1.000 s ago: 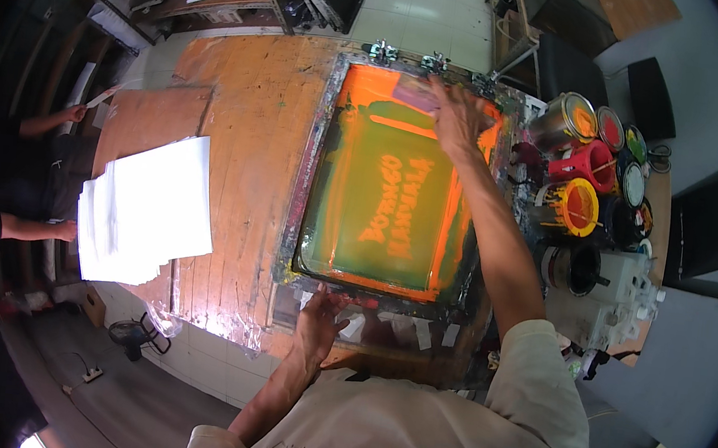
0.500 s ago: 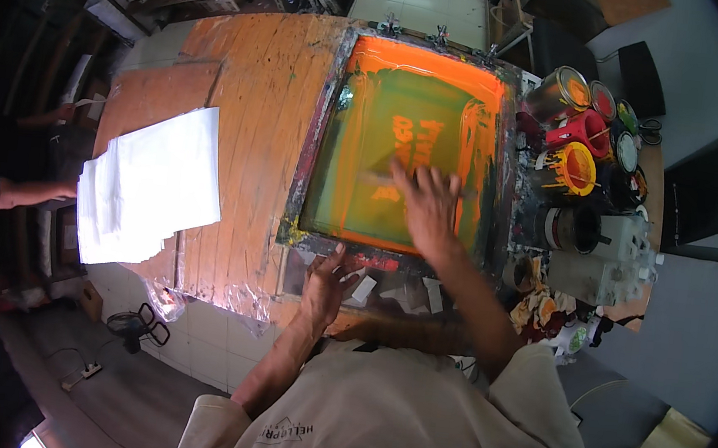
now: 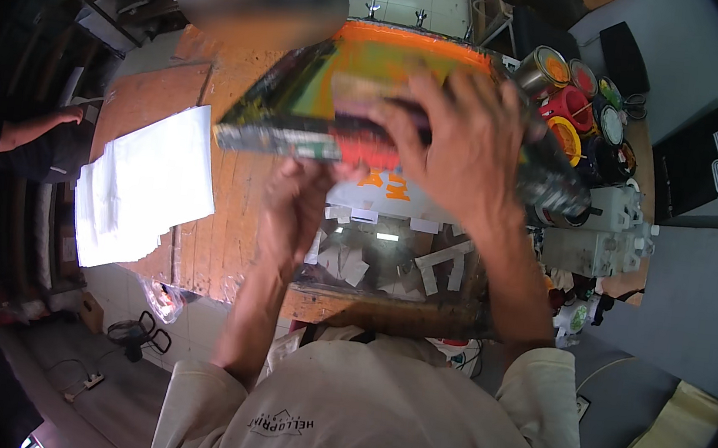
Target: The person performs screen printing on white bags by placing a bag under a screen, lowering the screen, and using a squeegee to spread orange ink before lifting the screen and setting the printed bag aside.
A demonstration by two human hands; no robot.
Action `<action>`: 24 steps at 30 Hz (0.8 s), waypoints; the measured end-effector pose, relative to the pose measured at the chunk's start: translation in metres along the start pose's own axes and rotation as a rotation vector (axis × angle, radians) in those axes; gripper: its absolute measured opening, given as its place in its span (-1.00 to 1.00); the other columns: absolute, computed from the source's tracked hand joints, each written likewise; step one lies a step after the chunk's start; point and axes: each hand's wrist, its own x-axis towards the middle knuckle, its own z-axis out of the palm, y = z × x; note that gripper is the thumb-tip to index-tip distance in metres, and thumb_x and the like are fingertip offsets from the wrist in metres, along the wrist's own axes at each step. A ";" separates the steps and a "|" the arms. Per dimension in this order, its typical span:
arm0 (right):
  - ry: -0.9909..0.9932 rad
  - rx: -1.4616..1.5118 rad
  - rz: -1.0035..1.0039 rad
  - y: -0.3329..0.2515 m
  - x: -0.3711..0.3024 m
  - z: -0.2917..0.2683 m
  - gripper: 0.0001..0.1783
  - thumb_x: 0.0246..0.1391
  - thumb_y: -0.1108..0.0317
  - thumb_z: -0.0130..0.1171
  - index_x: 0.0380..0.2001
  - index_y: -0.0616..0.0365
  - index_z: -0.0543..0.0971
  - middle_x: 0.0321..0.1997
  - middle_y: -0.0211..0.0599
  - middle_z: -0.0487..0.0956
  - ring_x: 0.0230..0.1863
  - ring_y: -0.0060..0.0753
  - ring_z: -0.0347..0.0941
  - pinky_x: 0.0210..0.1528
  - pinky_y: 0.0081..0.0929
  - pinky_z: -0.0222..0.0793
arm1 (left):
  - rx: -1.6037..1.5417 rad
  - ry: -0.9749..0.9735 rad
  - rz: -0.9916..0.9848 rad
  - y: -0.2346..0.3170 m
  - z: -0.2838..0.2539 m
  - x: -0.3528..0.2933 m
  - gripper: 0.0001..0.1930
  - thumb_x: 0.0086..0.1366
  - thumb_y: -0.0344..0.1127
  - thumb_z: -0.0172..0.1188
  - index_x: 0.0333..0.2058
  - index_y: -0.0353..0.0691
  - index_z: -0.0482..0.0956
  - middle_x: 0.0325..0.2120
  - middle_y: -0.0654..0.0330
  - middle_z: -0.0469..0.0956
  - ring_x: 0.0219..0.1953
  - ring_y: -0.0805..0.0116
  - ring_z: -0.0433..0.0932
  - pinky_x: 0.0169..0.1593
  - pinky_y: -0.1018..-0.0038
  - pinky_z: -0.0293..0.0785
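Observation:
The screen-printing frame, with orange ink on its mesh, is tilted with its near edge raised off the table. My left hand is at that near edge from below, its fingers curled against the frame. Over the mesh, my right hand is bent around a squeegee, smeared by motion and partly covered by the fingers. Beneath the raised frame lies a white sheet bearing an orange print, mostly hidden by the frame.
A stack of white paper lies on the wooden table at left. Ink cans and plastic jugs crowd the right side. Tape pieces are stuck to the board's near part. Another person's arm shows far left.
The frame's near edge has risen from the table, uncovering the orange-printed sheet. My left hand has moved up with it. My right hand has moved slightly up and right with the squeegee.

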 end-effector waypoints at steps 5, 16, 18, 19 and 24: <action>-0.216 0.039 0.095 0.030 0.076 -0.027 -0.44 0.28 -0.18 0.18 -0.08 0.15 0.67 -0.14 0.01 0.68 -0.16 -0.18 0.64 -0.25 -0.16 0.48 | 1.425 0.559 -0.237 -0.047 -0.093 0.079 -0.67 0.42 -0.04 0.21 -0.12 -0.20 0.65 -0.29 -0.10 0.70 -0.09 -0.09 0.66 0.10 0.25 0.42; -0.452 0.211 0.371 0.049 0.163 -0.056 -0.65 0.42 0.12 0.02 -0.35 0.13 0.58 -0.54 -0.32 0.55 -0.43 -0.50 0.62 -0.46 -0.50 0.44 | 1.306 0.497 -0.222 -0.044 -0.186 0.092 -0.73 0.33 -0.20 0.38 -0.29 -0.34 0.66 -0.52 0.12 0.65 -0.64 0.40 0.55 -0.48 0.38 0.49; -0.314 0.285 0.203 0.065 0.159 -0.046 -0.58 0.38 -0.01 0.08 -0.26 0.16 0.60 -0.40 -0.22 0.60 -0.37 -0.43 0.62 -0.38 -0.40 0.48 | 1.352 0.601 -0.264 0.005 -0.213 0.098 -0.72 0.32 -0.17 0.38 -0.28 -0.33 0.67 -0.45 0.07 0.68 -0.51 0.31 0.63 -0.35 0.33 0.55; -0.212 0.225 0.119 0.070 0.162 -0.041 -0.48 0.33 -0.14 0.11 -0.11 0.15 0.63 -0.23 -0.14 0.64 -0.24 -0.37 0.63 -0.30 -0.32 0.49 | 1.498 0.640 -0.153 0.031 -0.229 0.098 -0.71 0.31 -0.16 0.39 -0.25 -0.32 0.67 -0.41 0.05 0.70 -0.43 0.26 0.65 -0.27 0.31 0.56; -0.225 0.214 0.293 0.098 0.161 -0.026 -0.19 0.25 -0.33 0.14 0.20 0.20 0.58 0.04 -0.13 0.65 0.01 -0.34 0.58 0.01 -0.32 0.45 | 1.789 0.900 0.351 0.163 -0.327 0.064 -0.55 0.35 -0.17 0.29 0.10 -0.34 0.57 0.06 -0.23 0.58 0.12 -0.09 0.58 0.17 0.20 0.49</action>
